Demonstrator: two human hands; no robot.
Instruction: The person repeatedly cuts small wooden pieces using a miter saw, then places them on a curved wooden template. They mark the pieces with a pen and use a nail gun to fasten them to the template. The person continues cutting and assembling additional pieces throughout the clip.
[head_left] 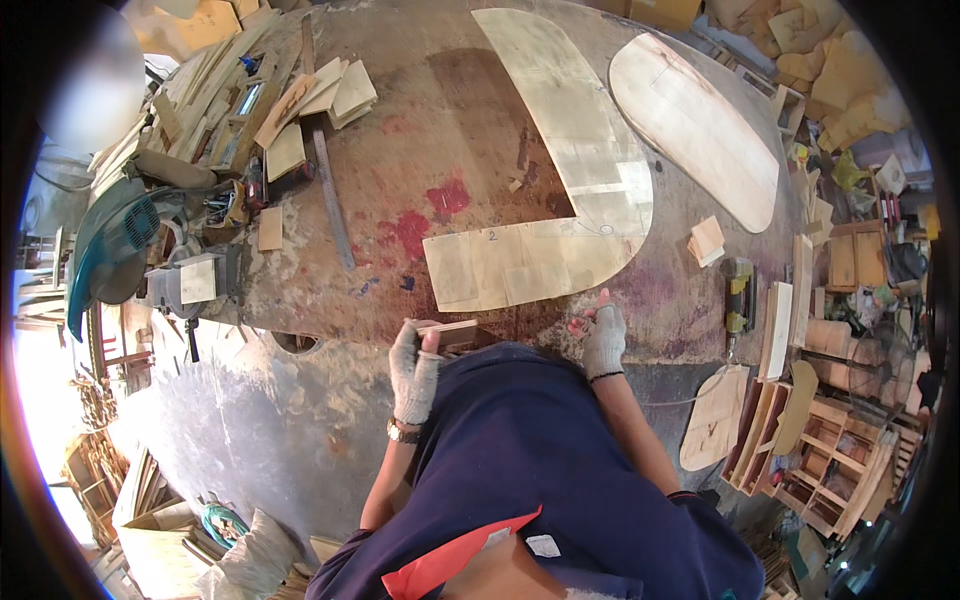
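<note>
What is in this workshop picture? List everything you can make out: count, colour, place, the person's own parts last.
Table: one, brown, centre.
L-shaped panel: one, pale, mid-table.
Rounded board: one, pale, table's far right.
Small wooden pieces: at least two, pale, right of panel.
Metal ruler: one, grey, left of panel.
Offcuts: several, pale, table's far left.
Planks: many, pale, upper left.
Machine: one, teal, left edge.
Hand tool: one, yellow-black, table's right edge.
Wooden strip: one, pale, table's near edge.
Shirt: one, navy, lower centre.
Watch: one, brownish, left wrist.
Left hand: one, whitish glove, holding the strip.
Right hand: one, whitish glove, table's near edge.
</note>
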